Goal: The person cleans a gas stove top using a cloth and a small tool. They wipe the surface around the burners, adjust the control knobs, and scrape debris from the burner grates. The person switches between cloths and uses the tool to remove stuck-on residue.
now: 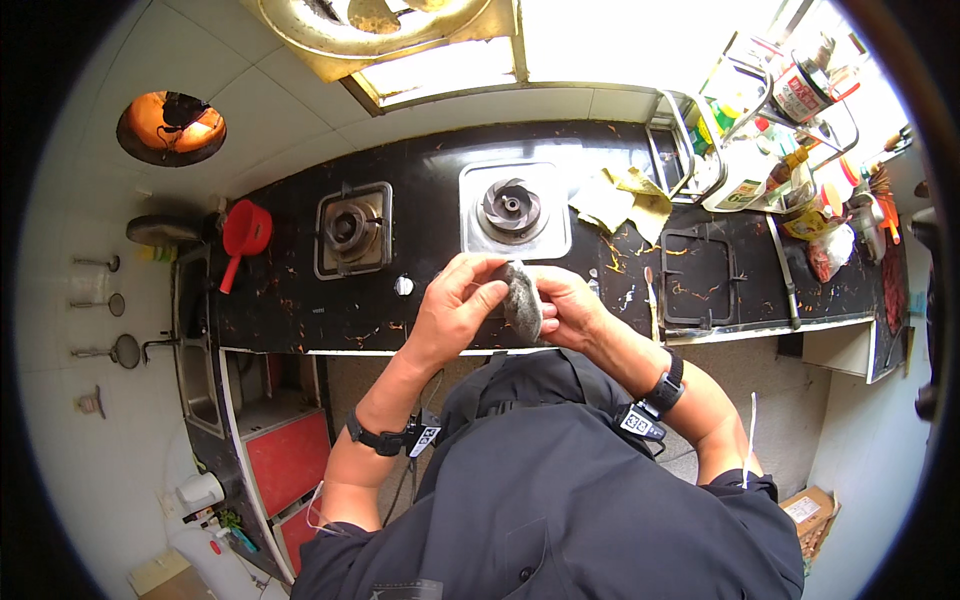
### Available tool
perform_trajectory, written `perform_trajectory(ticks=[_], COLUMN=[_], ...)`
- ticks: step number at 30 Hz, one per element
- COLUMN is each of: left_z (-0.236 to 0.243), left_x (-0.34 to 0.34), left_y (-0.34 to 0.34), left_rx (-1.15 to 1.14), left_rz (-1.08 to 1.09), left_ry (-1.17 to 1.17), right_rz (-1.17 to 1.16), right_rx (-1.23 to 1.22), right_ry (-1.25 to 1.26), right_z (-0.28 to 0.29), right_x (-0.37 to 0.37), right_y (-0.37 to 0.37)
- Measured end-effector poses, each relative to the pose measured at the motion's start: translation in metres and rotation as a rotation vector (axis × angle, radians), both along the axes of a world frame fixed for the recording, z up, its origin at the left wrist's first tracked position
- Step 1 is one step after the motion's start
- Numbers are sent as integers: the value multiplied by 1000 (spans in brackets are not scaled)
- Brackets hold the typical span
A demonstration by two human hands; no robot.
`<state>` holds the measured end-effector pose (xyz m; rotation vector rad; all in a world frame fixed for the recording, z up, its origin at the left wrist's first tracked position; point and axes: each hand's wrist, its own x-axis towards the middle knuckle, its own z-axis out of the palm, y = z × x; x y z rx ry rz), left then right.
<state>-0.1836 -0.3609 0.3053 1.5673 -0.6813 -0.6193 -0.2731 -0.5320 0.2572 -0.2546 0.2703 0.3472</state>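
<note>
Strong light pours in from the big white window [640, 40], too bright to see through. The shiny black counter [425, 220] gleams near it. Straight lines bend, and the corners go black.

Left hand [458, 308] and right hand [568, 305] hold grey pad [521, 303] above counter [285, 318]. Two burners [512, 207] beyond; red scoop [247, 230] left of them, yellow cloth [648, 208] right, black grate [667, 280] farther right.
</note>
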Motion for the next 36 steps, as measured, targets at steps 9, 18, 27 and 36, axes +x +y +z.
perform_trajectory(ticks=[9, 18, 27, 36], left_z=[-10, -14, -17, -39], left_x=[2, -3, 5, 15], left_y=[1, -4, -9, -27], left_rx=[-135, 59, 68, 155], left_rz=[57, -4, -175, -290], left_ry=[542, -172, -712, -598], right_rz=[-32, -50, 9, -86], right_rx=[-85, -448, -382, -416], right_ry=[2, -8, 179, 376], right_z=[12, 6, 5, -31], right_x=[1, 0, 3, 2], right_y=[-3, -1, -11, -20])
